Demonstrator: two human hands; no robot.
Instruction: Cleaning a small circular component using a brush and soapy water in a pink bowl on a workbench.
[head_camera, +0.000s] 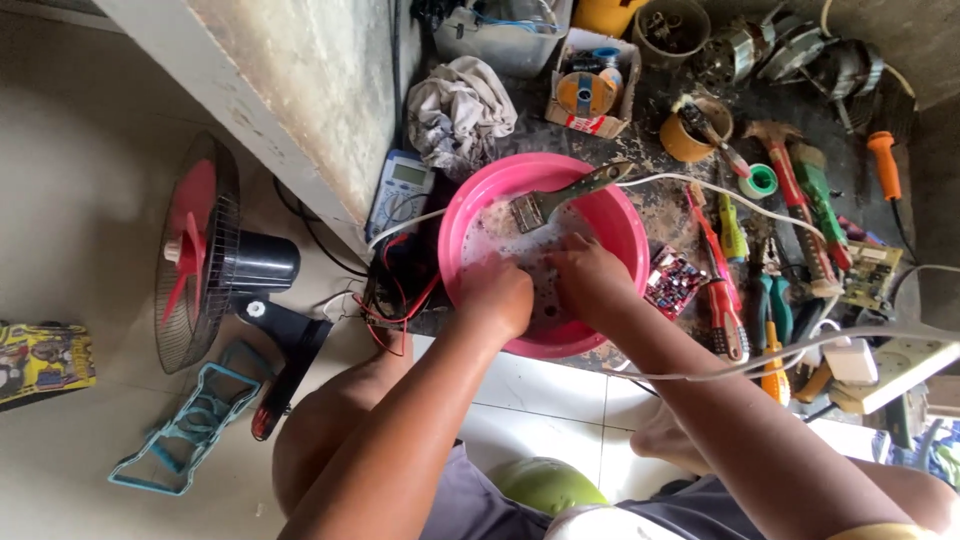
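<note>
1. Round pink plastic basin (612, 215) sits on the cluttered dark workbench (655, 205), at its near edge.
2. Left hand (497, 295) and right hand (590, 278) are both inside the basin, fingers curled down on a pale perforated flat piece (540, 268); whether they clasp it, cannot tell.
3. Flat paintbrush with metal ferrule (560, 197) rests across the basin's far rim.
4. Red-handled screwdrivers (722, 290) lie to the right; small red circuit board (673, 281) is just beside the basin.

- desk (660, 205): dark, grimy top
- on it: pink basin (620, 225), grey rag (460, 110), multimeter (398, 190), red circuit board (672, 281), screwdrivers (722, 290), hammer (790, 185), green tape roll (759, 181)
- floor (90, 230): fan (205, 255)
</note>
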